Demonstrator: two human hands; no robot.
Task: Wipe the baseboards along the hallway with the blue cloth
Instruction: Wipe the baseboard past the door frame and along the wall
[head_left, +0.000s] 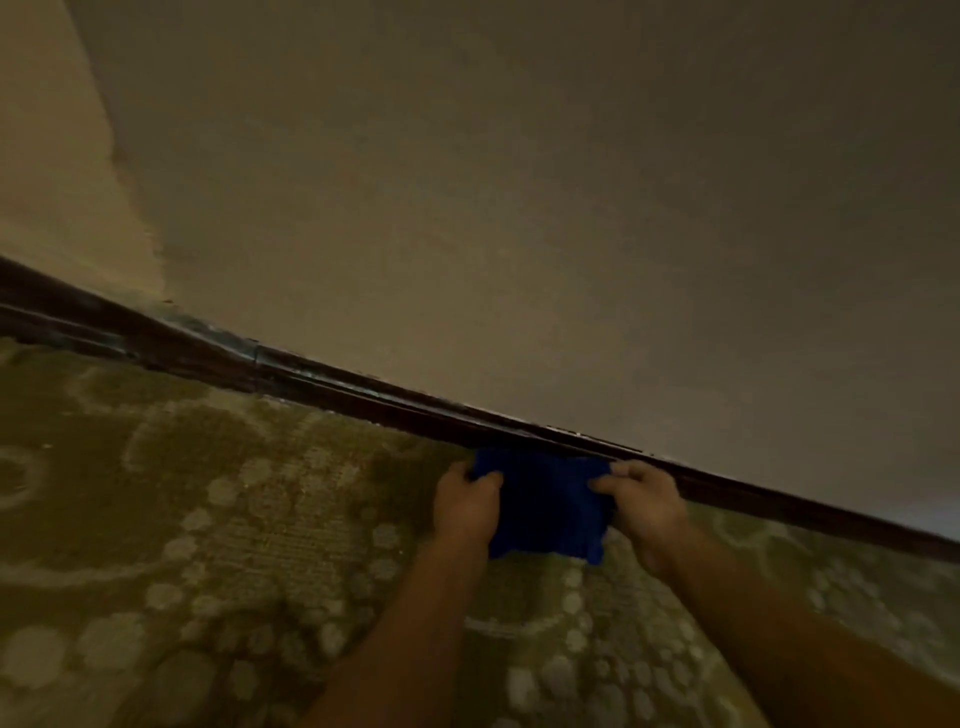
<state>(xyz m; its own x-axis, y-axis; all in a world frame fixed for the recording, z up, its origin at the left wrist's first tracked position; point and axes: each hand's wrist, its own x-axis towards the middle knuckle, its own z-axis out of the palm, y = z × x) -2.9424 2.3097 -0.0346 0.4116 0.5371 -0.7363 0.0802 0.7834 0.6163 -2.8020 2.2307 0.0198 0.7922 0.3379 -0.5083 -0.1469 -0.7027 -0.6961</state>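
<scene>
At the foot of the wall, where dark baseboard (363, 400) meets patterned carpet (208, 519), we hold the blue cloth (545, 499) stretched between our left hand (467, 504) and right hand (649, 499), each grip pinching one side, top edge touching the baseboard's long run, nothing blocking either way.

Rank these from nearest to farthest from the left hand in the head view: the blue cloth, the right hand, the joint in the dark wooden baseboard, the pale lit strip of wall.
1. Blue cloth: gripped by the left hand.
2. Right hand: on the cloth's other side.
3. Joint in the dark wooden baseboard: up-left along the wall.
4. Pale lit strip of wall: far upper left.
</scene>
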